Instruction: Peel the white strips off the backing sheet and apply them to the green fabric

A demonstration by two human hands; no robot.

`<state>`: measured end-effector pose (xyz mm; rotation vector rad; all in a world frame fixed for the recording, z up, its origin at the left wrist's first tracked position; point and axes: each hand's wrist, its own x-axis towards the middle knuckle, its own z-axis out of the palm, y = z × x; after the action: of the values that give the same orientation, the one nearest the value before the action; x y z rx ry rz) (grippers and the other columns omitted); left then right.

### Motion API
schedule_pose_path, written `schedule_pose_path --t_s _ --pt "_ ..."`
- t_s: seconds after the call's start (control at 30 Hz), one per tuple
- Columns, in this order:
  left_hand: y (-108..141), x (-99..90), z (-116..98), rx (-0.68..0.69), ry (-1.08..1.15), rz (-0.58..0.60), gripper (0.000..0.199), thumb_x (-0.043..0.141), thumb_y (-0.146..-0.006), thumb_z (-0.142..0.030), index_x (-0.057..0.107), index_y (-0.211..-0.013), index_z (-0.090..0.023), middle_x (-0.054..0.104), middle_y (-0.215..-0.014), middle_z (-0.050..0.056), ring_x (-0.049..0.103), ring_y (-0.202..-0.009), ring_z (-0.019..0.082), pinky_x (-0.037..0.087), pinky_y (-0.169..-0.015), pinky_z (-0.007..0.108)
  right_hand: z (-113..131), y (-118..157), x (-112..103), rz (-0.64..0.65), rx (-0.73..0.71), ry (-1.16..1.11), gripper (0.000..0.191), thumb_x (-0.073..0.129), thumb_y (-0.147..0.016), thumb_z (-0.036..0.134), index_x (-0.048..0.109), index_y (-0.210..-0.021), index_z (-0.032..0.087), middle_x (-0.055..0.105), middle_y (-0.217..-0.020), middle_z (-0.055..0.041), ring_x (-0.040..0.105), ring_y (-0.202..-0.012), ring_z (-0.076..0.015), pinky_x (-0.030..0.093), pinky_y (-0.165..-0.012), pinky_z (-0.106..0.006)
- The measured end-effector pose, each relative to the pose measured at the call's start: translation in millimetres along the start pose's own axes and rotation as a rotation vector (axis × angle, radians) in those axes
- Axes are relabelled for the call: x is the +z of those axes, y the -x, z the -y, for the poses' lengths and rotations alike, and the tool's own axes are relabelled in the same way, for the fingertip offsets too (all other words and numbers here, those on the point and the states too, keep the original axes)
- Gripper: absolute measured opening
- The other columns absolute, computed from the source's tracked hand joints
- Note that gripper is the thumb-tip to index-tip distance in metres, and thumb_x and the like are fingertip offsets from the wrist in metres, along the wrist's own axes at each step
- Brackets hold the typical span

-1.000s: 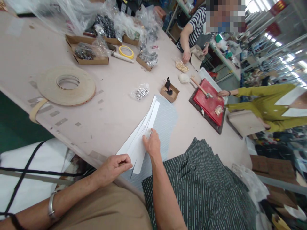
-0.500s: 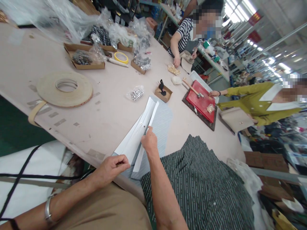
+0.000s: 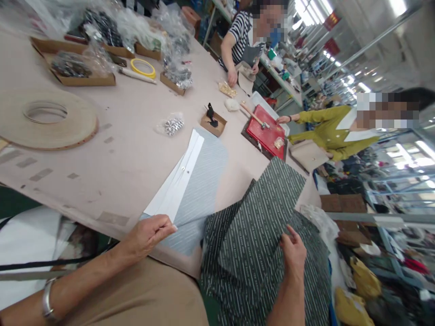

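Observation:
My left hand (image 3: 152,235) is closed, thumb pressed to the fingers, at the near end of some white strips (image 3: 180,179). Whatever it may pinch is too small to make out. Two small round metal dots show on the strips, which lie on a light blue-grey fabric piece (image 3: 207,181) at the table's near edge. On the right, my right hand (image 3: 294,249) pinches the edge of a dark green striped fabric piece (image 3: 261,217). That piece is partly raised above a pile of the same striped fabric (image 3: 306,285).
A large tape roll (image 3: 78,120) lies left. Beyond are a yellow tape roll (image 3: 143,68), a bag of metal parts (image 3: 173,125), a small cardboard box (image 3: 217,125) and a red board (image 3: 268,136) with a hammer (image 3: 256,117). Two people work across the table.
My right hand has left the white strips and moved right to the striped fabric, lifting a piece. The separate right-hand strip now lies against the others. The view has swung right.

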<state>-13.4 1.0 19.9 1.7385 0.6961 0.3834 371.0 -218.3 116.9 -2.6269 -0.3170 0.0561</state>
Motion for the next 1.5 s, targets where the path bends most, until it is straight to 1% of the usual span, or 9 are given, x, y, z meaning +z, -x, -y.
schedule_pose_path --t_s 0.1,0.2,0.4,0.57,0.7,0.9,1.23,1.4,1.5 --pt "-3 0.0 -4 0.194 -0.079 -0.007 0.046 0.036 -0.098 -0.051 0.049 -0.067 -0.019 0.052 -0.066 -0.002 0.049 -0.062 0.012 0.038 -0.061 0.021 -20 1 -24 -0.103 0.099 0.146 0.07 0.051 -0.064 0.033 0.06 -0.125 0.001 0.067 -0.084 -0.0179 0.063 -0.092 -0.0384 0.042 -0.095 -0.059" --pt "-4 -0.2 -9 0.38 -0.214 -0.037 0.05 0.034 -0.099 -0.052 0.044 -0.064 -0.019 0.047 -0.061 -0.003 0.043 -0.056 0.01 0.034 -0.056 0.021 -6 26 -14 -0.091 0.067 0.155 0.063 0.054 -0.071 0.037 0.061 -0.126 0.007 0.067 -0.107 -0.021 0.06 -0.108 -0.0373 0.038 -0.104 -0.055" --pt "-2 -1.3 -15 0.593 -0.429 -0.077 0.044 0.045 -0.098 -0.045 0.042 -0.063 -0.019 0.044 -0.057 -0.004 0.04 -0.053 0.011 0.029 -0.053 0.025 99 146 61 0.737 -0.5 -0.382 0.025 0.061 -0.085 0.033 0.07 -0.105 0.021 0.072 -0.099 -0.0067 0.067 -0.089 -0.019 0.054 -0.081 -0.032" --pt "1 -1.9 -14 0.68 -0.478 -0.131 0.045 0.042 -0.098 -0.046 0.045 -0.063 -0.018 0.047 -0.057 -0.002 0.043 -0.054 0.013 0.029 -0.053 0.027 143 195 89 0.93 -0.827 -0.344 0.014 0.061 -0.086 0.017 0.072 -0.092 0.022 0.071 -0.08 0.0004 0.063 -0.073 -0.0121 0.048 -0.069 -0.023" --pt "4 -1.9 -8 0.594 -0.41 -0.11 0.046 0.041 -0.098 -0.05 0.047 -0.065 -0.018 0.049 -0.058 -0.002 0.045 -0.054 0.012 0.03 -0.053 0.025 141 190 97 0.948 -0.812 -0.293 0.013 0.06 -0.083 0.014 0.071 -0.08 0.019 0.069 -0.071 0.0019 0.06 -0.065 -0.01 0.044 -0.063 -0.02" --pt "8 -5.1 -5 0.211 -0.203 0.02 0.033 0.052 -0.095 -0.047 0.058 -0.081 -0.017 0.057 -0.064 -0.004 0.051 -0.056 0.01 0.034 -0.054 0.021 142 180 108 0.926 -0.76 -0.317 0.011 0.06 -0.082 0.016 0.071 -0.08 0.017 0.069 -0.072 0.0008 0.059 -0.063 -0.0092 0.045 -0.062 -0.019" --pt "3 -9.4 1 0.181 -0.166 -0.029 0.022 0.049 -0.095 -0.022 0.06 -0.076 -0.016 0.063 -0.07 0.0 0.058 -0.065 0.011 0.039 -0.063 0.021 149 187 133 0.798 -0.914 -0.296 0.014 0.056 -0.078 0.014 0.069 -0.078 0.018 0.067 -0.069 -0.0009 0.06 -0.062 -0.0116 0.046 -0.063 -0.022" --pt "2 -11.6 -10 0.285 -0.115 -0.112 0.021 0.051 -0.094 -0.021 0.06 -0.075 -0.016 0.061 -0.067 -0.001 0.055 -0.062 0.01 0.038 -0.062 0.02 161 161 175 0.77 -0.408 -0.5 0.009 0.064 -0.071 0.024 0.069 -0.071 0.017 0.065 -0.064 0.0 0.058 -0.06 -0.0124 0.049 -0.065 -0.025" --pt "2 -10.6 -13 0.191 -0.015 -0.064 0.021 0.052 -0.093 -0.023 0.061 -0.074 -0.017 0.06 -0.067 -0.002 0.054 -0.062 0.01 0.038 -0.062 0.02 171 126 210 0.797 -0.235 -0.551 0.025 0.06 -0.075 0.039 0.068 -0.075 0.015 0.064 -0.061 -0.0005 0.057 -0.055 -0.0128 0.052 -0.057 -0.027"
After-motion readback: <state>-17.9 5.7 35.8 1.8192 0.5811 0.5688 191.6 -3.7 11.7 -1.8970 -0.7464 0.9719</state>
